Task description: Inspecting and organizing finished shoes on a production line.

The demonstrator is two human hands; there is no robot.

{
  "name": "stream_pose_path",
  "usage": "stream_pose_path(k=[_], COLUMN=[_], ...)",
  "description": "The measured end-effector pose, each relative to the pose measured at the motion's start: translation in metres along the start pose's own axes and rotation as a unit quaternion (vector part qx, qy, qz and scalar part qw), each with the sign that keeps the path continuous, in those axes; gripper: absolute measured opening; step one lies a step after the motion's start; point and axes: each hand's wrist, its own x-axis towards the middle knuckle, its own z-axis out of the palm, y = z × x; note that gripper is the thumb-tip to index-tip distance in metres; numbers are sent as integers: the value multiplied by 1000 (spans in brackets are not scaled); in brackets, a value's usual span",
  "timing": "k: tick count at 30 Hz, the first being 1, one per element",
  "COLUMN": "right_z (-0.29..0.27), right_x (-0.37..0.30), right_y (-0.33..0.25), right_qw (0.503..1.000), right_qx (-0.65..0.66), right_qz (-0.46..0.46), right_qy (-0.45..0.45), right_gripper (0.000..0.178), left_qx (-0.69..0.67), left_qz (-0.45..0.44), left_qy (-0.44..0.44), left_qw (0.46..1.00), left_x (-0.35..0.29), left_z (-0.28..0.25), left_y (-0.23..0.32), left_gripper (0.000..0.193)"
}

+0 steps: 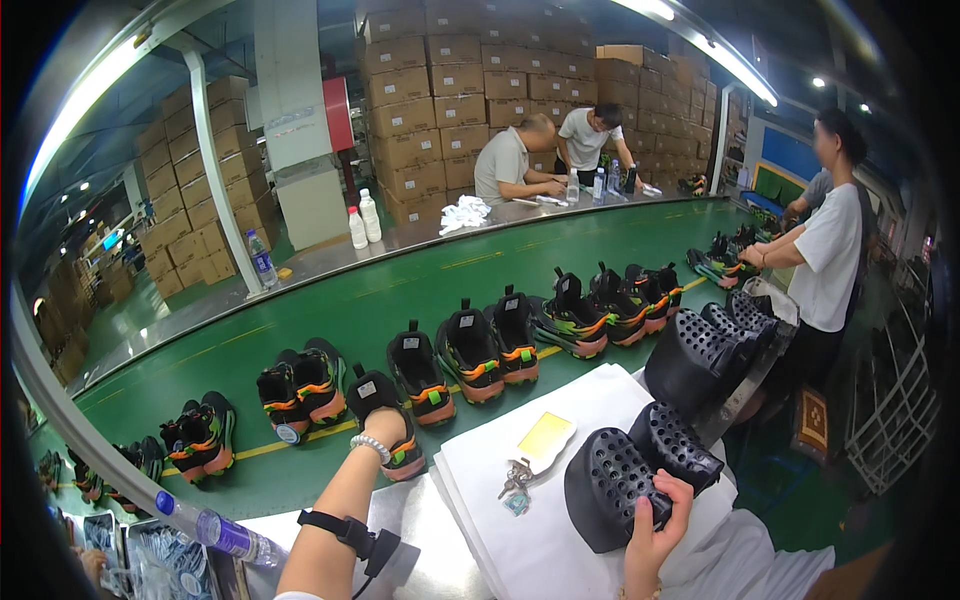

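Note:
My left hand point(385, 425) reaches into the opening of a black sneaker point(402, 462) with orange trim and a pink sole, on the green conveyor belt. The shoe hides its fingers. At the lower right, my right hand point(660, 515) grips the near edge of a black, clog-like form point(612, 480) full of round holes, thumb and fingers around it. Another perforated black form point(675, 440) lies right beside it. Next to the left hand's shoe stands a pair of similar sneakers point(468, 350), with more pairs along the belt.
White sheets point(480, 455) cover the near table, with keys point(516, 480) and a yellow-and-white tag point(545, 438) on them. More perforated forms point(690, 365) stand at the right. A plastic bottle point(235, 538) lies lower left. Co-workers point(835, 240) work across and to the right.

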Motion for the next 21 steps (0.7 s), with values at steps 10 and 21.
stream_pose_path(k=[10,21], right_z=[-25,-33], right_x=[25,70], right_y=[-32,-53], right_qw=[978,856], right_qx=[-182,-418], right_qz=[34,60], right_qy=[-100,-298], right_gripper=[41,59], left_qx=[-54,-159], left_qz=[212,109], left_qy=[-233,-332], left_qw=[947,923], left_x=[-34,-2], left_z=[-68,-27], left_y=[3,-9], left_gripper=[26,36])
